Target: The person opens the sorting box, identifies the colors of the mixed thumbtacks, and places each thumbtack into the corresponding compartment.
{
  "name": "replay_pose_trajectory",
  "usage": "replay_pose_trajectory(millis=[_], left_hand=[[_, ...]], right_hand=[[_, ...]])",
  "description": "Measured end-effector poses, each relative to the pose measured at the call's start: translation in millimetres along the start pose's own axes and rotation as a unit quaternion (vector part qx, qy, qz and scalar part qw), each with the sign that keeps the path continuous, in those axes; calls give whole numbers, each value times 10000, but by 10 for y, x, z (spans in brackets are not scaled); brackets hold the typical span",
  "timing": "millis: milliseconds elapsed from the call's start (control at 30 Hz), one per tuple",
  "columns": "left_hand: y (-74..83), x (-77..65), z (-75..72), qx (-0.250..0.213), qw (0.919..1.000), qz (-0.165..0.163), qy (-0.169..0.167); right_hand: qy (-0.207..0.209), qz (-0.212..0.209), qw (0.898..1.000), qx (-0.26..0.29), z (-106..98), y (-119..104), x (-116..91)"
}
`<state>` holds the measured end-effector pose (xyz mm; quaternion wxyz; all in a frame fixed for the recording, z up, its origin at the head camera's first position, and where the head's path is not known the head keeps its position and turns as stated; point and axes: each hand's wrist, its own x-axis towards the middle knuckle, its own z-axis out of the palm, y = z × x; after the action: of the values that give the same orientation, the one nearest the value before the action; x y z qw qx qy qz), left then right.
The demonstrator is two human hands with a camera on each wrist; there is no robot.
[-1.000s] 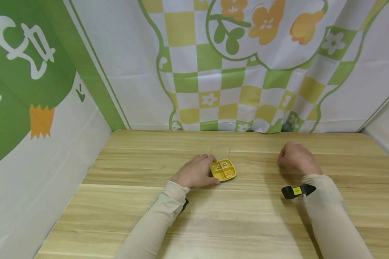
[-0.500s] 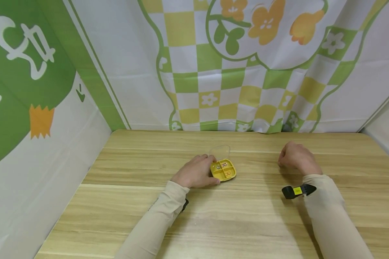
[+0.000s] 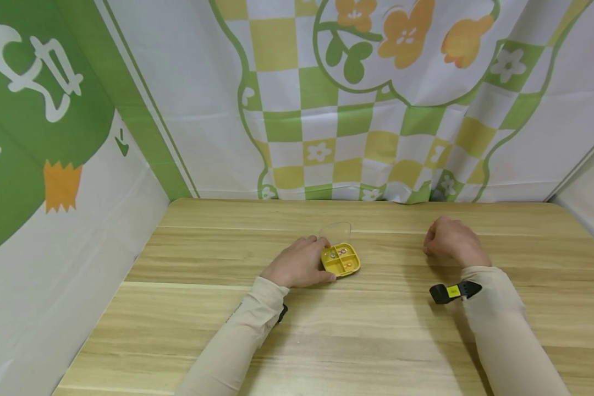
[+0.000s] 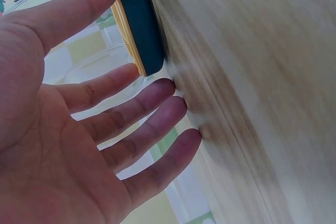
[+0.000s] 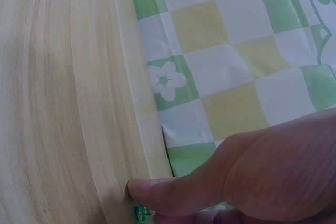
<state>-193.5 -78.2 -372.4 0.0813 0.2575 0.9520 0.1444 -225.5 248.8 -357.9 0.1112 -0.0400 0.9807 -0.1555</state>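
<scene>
On the table is a small yellow pill box (image 3: pixel 340 260) with four-way dividers; its clear lid (image 3: pixel 335 232) stands open at the back. Small shiny ring-like pieces lie in three of its compartments, while the front left one shows bare yellow. My left hand (image 3: pixel 299 264) holds the box by its left side, thumb in front and index finger behind. The left wrist view shows the box's dark teal base (image 4: pixel 144 30) between them. Farther right, my right hand (image 3: pixel 452 240) is curled low over the table, pinching a small green round piece (image 5: pixel 140 214) with a thin metal pin, mostly hidden.
The wooden table (image 3: pixel 376 341) ends at a hanging checked cloth (image 3: pixel 322 126) at the back. A green and white cloth (image 3: pixel 34 181) hangs along the left side. Each wrist wears a black strap, the right one (image 3: pixel 455 291) with a yellow label.
</scene>
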Motion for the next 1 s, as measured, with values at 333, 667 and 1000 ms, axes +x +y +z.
replay_pose_trajectory(millis=[333, 667, 1000], left_hand=[[-9, 4, -8, 30, 10000, 28, 15], [-12, 0, -5, 6, 10000, 44, 25], [-3, -1, 3, 23, 10000, 45, 37]], right_hand=[[96, -38, 9999, -54, 0, -11, 17], [74, -39, 9999, -86, 7, -3, 25], [70, -136, 9998, -81, 25, -5, 17]])
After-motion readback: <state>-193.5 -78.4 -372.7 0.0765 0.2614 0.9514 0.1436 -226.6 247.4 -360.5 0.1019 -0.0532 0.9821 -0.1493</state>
